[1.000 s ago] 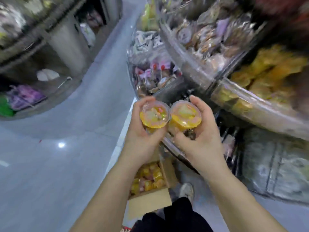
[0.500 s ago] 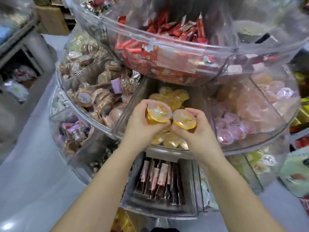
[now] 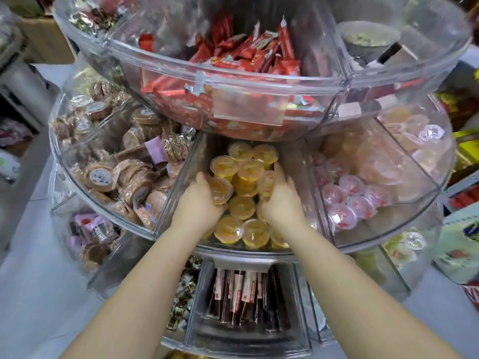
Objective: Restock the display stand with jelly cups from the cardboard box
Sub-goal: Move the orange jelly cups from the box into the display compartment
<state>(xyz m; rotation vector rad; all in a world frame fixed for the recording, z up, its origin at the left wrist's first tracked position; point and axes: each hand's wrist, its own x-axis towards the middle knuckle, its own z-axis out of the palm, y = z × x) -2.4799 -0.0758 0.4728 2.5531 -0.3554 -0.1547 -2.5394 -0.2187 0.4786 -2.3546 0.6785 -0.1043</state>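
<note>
The clear acrylic display stand point(image 3: 241, 251) rises in round tiers in front of me. Its middle tier has a wedge compartment holding several yellow jelly cups point(image 3: 245, 207). My left hand point(image 3: 201, 200) reaches into that compartment and grips a yellow jelly cup point(image 3: 220, 190) at the pile's left side. My right hand point(image 3: 281, 200) is inside on the right, closed around another yellow jelly cup point(image 3: 267, 183) that rests against the pile. The cardboard box is out of sight below the frame.
The top tier point(image 3: 233, 73) full of red wrapped bars overhangs the compartment. Brown cookie packs point(image 3: 124, 161) fill the wedge to the left, pink jelly cups point(image 3: 350, 200) the wedge to the right. Stick snacks point(image 3: 241, 288) sit in the bottom tier. Grey floor point(image 3: 31, 281) lies left.
Both hands have carried their jelly cups from above the box up and forward into the yellow compartment, and have spread apart to either side of the pile.
</note>
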